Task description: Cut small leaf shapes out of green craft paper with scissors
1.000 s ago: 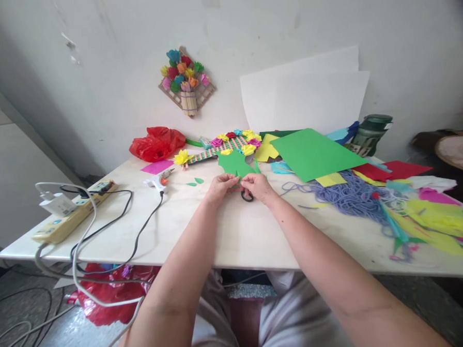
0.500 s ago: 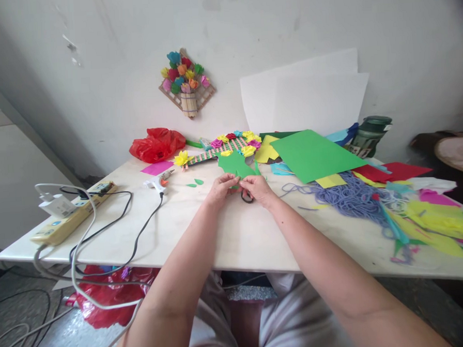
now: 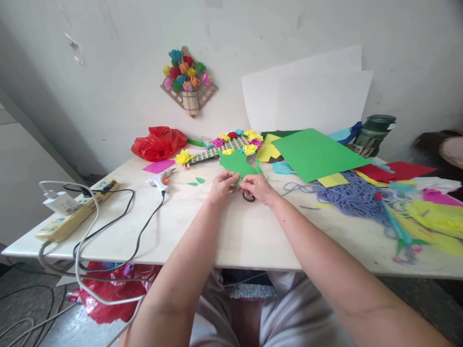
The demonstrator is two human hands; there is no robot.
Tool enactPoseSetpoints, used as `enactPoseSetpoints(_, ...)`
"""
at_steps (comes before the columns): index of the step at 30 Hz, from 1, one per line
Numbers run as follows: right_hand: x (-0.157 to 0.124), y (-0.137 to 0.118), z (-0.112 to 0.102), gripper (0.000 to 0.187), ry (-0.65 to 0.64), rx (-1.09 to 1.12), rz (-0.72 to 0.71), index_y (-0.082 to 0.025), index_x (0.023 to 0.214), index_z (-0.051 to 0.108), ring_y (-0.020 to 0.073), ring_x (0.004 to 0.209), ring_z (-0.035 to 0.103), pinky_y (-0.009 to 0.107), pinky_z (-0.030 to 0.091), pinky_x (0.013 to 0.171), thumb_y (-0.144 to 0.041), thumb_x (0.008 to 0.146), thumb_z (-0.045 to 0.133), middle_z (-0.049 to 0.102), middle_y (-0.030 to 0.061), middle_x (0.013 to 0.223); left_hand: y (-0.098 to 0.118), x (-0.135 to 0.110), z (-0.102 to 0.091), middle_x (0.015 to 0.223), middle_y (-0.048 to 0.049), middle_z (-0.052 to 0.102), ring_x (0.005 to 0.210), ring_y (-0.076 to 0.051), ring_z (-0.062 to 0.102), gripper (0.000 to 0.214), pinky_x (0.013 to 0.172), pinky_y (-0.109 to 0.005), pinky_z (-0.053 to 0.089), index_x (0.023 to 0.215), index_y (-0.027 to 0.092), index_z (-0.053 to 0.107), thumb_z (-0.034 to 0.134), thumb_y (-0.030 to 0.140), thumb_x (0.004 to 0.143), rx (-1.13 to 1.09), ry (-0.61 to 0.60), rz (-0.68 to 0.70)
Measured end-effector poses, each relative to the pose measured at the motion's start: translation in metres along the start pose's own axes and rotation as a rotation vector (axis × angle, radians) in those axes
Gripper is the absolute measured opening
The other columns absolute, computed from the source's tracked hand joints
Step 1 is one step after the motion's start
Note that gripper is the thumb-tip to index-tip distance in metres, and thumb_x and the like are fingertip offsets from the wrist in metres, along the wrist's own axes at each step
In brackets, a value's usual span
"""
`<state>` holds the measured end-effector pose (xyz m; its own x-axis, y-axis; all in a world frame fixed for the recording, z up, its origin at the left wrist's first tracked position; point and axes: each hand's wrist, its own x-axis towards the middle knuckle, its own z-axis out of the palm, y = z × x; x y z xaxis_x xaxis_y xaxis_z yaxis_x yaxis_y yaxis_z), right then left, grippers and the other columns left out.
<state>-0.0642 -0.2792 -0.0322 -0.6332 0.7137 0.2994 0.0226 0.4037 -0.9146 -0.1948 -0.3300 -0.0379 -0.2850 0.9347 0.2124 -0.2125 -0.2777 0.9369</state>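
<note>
My left hand is closed in a pinch on a small green paper piece. My right hand meets it there, thumb and fingertips pressed together at the same piece. Below the right fingers shows a black loop handle, seemingly of scissors, mostly hidden by the hand. Just beyond both hands lies a cut sheet of green paper. Two small green paper leaves rest on the table to the left. Behind, a woven fan-shaped piece carries colourful paper flowers.
On the left are a glue gun with its cable and a power strip. A large green sheet, purple yarn and coloured paper scraps cover the right. A red plastic bag and dark green bottle stand behind.
The view has shifted slightly. My fingertips have moved a little apart around the small green paper piece; the things on the table stay where they were.
</note>
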Motion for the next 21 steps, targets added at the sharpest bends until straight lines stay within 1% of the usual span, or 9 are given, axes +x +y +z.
enactPoseSetpoints(4, -0.0003, 0.0017, -0.0003, 0.021, -0.022, -0.012, -0.006, -0.016, 0.052, 0.054, 0.0069, 0.037, 0.043, 0.019, 0.031, 0.039, -0.031, 0.067, 0.057, 0.050, -0.0032, 0.041, 0.0001, 0.0001, -0.0008, 0.061, 0.0030, 0.050, 0.053, -0.006, 0.048, 0.029, 0.051, -0.020, 0.042, 0.068, 0.015, 0.053, 0.072, 0.035, 0.058, -0.010, 0.037, 0.001)
enactPoseSetpoints(9, -0.0017, -0.0011, 0.0015, 0.021, -0.036, 0.014, 0.004, -0.016, 0.052, 0.055, 0.0064, 0.037, 0.042, 0.019, 0.031, 0.038, -0.031, 0.066, 0.059, 0.050, -0.0030, 0.041, 0.0013, 0.0018, -0.0035, 0.056, 0.0024, 0.049, 0.051, -0.008, 0.048, 0.030, 0.050, -0.022, 0.041, 0.062, 0.015, 0.052, 0.070, 0.039, 0.060, -0.105, 0.045, -0.036)
enactPoseSetpoints(13, -0.0021, -0.0024, 0.0017, 0.023, 0.027, 0.095, 0.065, -0.015, 0.053, 0.053, 0.0060, 0.037, 0.043, 0.018, 0.031, 0.037, -0.033, 0.064, 0.061, 0.053, -0.0022, 0.045, 0.0054, 0.0017, -0.0051, 0.058, 0.0004, 0.053, 0.049, -0.007, 0.047, 0.033, 0.045, -0.020, 0.036, 0.067, 0.014, 0.057, 0.064, 0.046, 0.064, -0.079, 0.116, -0.021)
enactPoseSetpoints(15, -0.0016, -0.0020, 0.0012, 0.022, 0.067, 0.122, 0.089, -0.015, 0.054, 0.053, 0.0056, 0.037, 0.043, 0.018, 0.030, 0.036, -0.033, 0.064, 0.061, 0.054, -0.0024, 0.047, 0.0070, 0.0006, -0.0052, 0.059, 0.0000, 0.054, 0.049, -0.007, 0.047, 0.034, 0.045, -0.020, 0.036, 0.067, 0.014, 0.058, 0.065, 0.046, 0.063, -0.008, 0.096, -0.027)
enactPoseSetpoints(17, -0.0008, -0.0012, 0.0008, 0.021, 0.097, 0.127, 0.096, -0.015, 0.056, 0.054, 0.0054, 0.037, 0.043, 0.017, 0.029, 0.035, -0.032, 0.065, 0.061, 0.054, -0.0027, 0.047, 0.0072, -0.0006, -0.0051, 0.060, 0.0004, 0.054, 0.051, -0.007, 0.047, 0.032, 0.047, -0.020, 0.036, 0.066, 0.014, 0.057, 0.069, 0.042, 0.060, 0.060, 0.039, -0.021)
enactPoseSetpoints(19, 0.0000, -0.0004, 0.0007, 0.020, 0.116, 0.135, 0.089, -0.015, 0.056, 0.054, 0.0055, 0.037, 0.044, 0.017, 0.029, 0.035, -0.032, 0.065, 0.061, 0.054, -0.0028, 0.047, 0.0064, -0.0015, -0.0052, 0.060, 0.0012, 0.054, 0.052, -0.007, 0.047, 0.029, 0.049, -0.020, 0.037, 0.065, 0.014, 0.057, 0.070, 0.039, 0.058, 0.107, -0.008, -0.011)
enactPoseSetpoints(21, 0.0004, 0.0003, 0.0009, 0.020, 0.119, 0.149, 0.082, -0.015, 0.056, 0.055, 0.0056, 0.037, 0.043, 0.017, 0.029, 0.034, -0.032, 0.065, 0.061, 0.054, -0.0031, 0.046, 0.0053, -0.0017, -0.0055, 0.060, 0.0019, 0.053, 0.051, -0.006, 0.046, 0.027, 0.050, -0.020, 0.036, 0.065, 0.014, 0.057, 0.070, 0.037, 0.059, 0.134, -0.024, 0.000)
